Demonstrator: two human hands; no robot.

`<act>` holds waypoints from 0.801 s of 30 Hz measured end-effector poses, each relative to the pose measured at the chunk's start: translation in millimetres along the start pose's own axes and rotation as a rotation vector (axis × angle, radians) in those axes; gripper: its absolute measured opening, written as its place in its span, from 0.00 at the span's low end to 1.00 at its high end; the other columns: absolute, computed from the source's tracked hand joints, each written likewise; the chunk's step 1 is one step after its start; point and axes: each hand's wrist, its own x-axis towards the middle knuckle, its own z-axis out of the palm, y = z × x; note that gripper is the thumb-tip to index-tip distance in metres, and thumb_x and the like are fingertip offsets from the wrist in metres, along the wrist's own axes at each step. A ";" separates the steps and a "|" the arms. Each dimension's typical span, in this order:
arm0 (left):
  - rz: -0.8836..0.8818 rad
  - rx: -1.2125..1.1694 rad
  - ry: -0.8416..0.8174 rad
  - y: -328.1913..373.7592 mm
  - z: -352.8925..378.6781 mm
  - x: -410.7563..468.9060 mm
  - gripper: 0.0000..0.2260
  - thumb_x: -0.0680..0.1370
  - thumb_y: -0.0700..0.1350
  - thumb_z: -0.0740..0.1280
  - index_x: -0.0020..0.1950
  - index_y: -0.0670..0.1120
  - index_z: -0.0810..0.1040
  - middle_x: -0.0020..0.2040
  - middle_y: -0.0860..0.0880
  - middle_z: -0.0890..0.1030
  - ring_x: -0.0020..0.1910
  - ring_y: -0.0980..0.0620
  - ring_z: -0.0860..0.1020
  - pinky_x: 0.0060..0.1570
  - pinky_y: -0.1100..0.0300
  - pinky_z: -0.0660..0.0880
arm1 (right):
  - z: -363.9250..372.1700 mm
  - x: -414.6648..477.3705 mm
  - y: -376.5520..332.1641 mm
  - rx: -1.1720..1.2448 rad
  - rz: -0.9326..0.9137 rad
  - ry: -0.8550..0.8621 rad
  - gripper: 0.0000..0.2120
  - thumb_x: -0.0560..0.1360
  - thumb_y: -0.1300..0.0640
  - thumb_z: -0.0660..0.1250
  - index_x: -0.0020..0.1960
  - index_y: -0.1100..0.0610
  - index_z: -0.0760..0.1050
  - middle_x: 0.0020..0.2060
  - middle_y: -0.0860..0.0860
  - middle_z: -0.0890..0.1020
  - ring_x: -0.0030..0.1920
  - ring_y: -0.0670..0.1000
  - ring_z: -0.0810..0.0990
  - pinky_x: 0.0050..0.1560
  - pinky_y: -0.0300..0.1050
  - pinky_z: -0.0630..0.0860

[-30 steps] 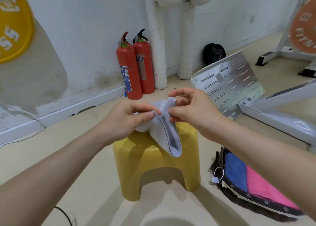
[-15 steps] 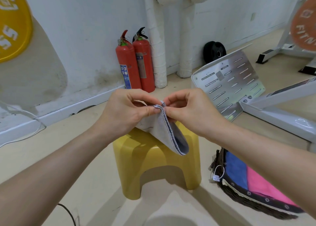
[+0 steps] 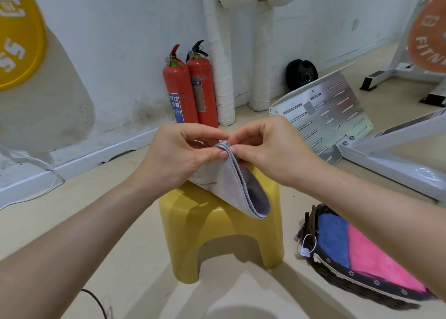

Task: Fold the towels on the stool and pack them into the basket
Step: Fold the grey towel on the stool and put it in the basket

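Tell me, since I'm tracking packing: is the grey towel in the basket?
No, the left hand and right hand pinch the grey towel above the stool.

White scuffed wall [image 3: 108, 53], beige floor [image 3: 96, 210], two red extinguishers [image 3: 179, 87], perhaps gym footplate [image 3: 321, 111]

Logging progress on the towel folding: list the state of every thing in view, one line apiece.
Yellow stool: upright on the floor.
Grey towel: doubled over, held up above the stool, top pinched from both sides.
Left hand: pinches the towel's top.
Right hand: pinches it too.
Basket: on the floor, holding two towels.
Blue towel: flat in the basket.
Pink towel: flat beside the blue one.
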 end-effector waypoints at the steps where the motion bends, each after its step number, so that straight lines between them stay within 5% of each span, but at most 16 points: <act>1: 0.004 -0.005 0.004 0.5 -0.2 0.7 0.13 0.66 0.43 0.77 0.50 0.47 0.85 0.43 0.51 0.86 0.44 0.55 0.84 0.49 0.58 0.80 | -0.8 0.5 -0.7 0.013 0.008 -0.001 0.03 0.73 0.65 0.71 0.45 0.60 0.83 0.37 0.55 0.85 0.38 0.53 0.85 0.44 0.52 0.83; 9: 0.049 0.000 -0.029 0.7 6.3 2.5 0.12 0.68 0.43 0.76 0.50 0.45 0.85 0.43 0.52 0.86 0.44 0.56 0.84 0.49 0.59 0.80 | -9.2 2.0 -6.2 -0.076 -0.012 -0.058 0.03 0.73 0.63 0.71 0.45 0.59 0.84 0.36 0.52 0.85 0.37 0.49 0.85 0.42 0.46 0.83; 15: 0.048 -0.056 0.118 0.4 10.7 8.6 0.03 0.69 0.44 0.76 0.40 0.48 0.84 0.34 0.53 0.84 0.34 0.60 0.79 0.37 0.67 0.75 | -16.5 7.1 -4.5 -0.121 -0.013 -0.070 0.07 0.70 0.63 0.72 0.46 0.55 0.79 0.36 0.56 0.83 0.36 0.53 0.82 0.41 0.50 0.81; 19: 0.047 -0.096 0.320 -2.2 1.6 16.8 0.05 0.70 0.46 0.75 0.39 0.55 0.82 0.35 0.59 0.83 0.38 0.60 0.79 0.39 0.65 0.75 | -28.5 9.0 10.1 -0.434 0.162 -0.237 0.10 0.67 0.68 0.67 0.41 0.53 0.78 0.31 0.49 0.81 0.30 0.44 0.78 0.34 0.42 0.76; 24: 0.131 -0.131 0.283 8.8 -10.8 24.4 0.05 0.73 0.46 0.72 0.42 0.56 0.80 0.45 0.55 0.82 0.49 0.54 0.80 0.51 0.56 0.77 | -60.1 20.3 0.5 -0.200 0.326 -0.085 0.09 0.72 0.69 0.61 0.44 0.60 0.78 0.33 0.55 0.81 0.28 0.48 0.81 0.36 0.46 0.82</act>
